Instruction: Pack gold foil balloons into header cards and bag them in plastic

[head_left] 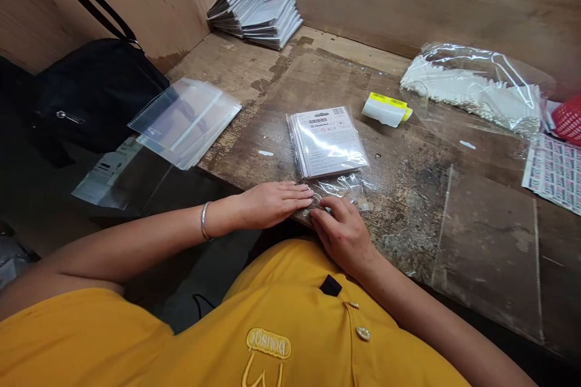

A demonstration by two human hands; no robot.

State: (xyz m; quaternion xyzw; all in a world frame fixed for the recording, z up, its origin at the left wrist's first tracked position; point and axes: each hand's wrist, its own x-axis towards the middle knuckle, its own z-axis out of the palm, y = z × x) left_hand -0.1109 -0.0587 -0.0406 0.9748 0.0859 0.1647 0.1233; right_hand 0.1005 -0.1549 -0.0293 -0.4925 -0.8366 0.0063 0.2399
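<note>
Well, far left: a black zip bag (pixel 95 97) sits beside the scarred wooden workbench (pixel 481 248), below the plywood wall (pixel 136 0).

Next along: a pile of clear resealable bags (pixel 184 124) lies at the bench edge, with stacked card packs (pixel 252 12) in the back corner.

Left hand: our left hand (pixel 267 205), a bangle (pixel 205 221) on its wrist, lies flat with the fingers together, their tips on the clear plastic bag (pixel 338 188).

Right hand: our right hand (pixel 342 236) curls down onto that same plastic; we cannot tell whether it pinches.

Card stack: the white printed card stack (pixel 327 142) appears to sit in that bag just ahead of both hands, its long edge running across in front of us, our left hand marginally nearer.

Far right: a white yellow-labelled packet (pixel 385 109), a clear bag of white strips (pixel 472 91), a red plastic basket (pixel 569 121) and a printed label sheet (pixel 554 172).
</note>
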